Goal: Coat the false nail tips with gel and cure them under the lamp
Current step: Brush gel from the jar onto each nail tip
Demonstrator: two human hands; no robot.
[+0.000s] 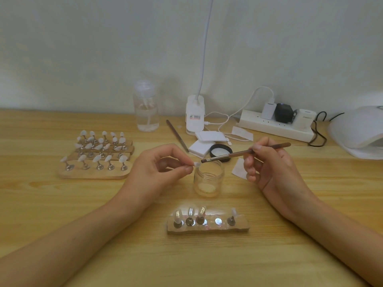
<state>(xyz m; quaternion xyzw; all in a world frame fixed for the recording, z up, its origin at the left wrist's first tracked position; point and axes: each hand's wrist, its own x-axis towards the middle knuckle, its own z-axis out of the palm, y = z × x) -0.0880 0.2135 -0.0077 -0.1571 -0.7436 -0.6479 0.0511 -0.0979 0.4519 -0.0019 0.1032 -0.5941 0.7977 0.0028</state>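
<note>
Closest, just before the glass jar (pixel 209 179), sits the nail stand (pixel 238 228), while over the jar's rim my left hand (pixel 159 166) pinches a false nail tip (pixel 196 164) and my right hand (pixel 269 162) grips the brush (pixel 238 153), where excess gel could flood my fingertips (pixel 189 168).

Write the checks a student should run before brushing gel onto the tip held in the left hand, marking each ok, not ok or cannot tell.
1. Nail tip pinched securely by the left hand: ok.
2. Brush gripped by the right hand, bristles pointing at the tip: ok.
3. Gel loaded on the bristles: cannot tell.
4. Jar open below the tip, lid off behind it: ok.
5. Free spot on the near stand for the coated tip: ok, one magnet is bare.
6. Curing lamp switched on: cannot tell.
</note>
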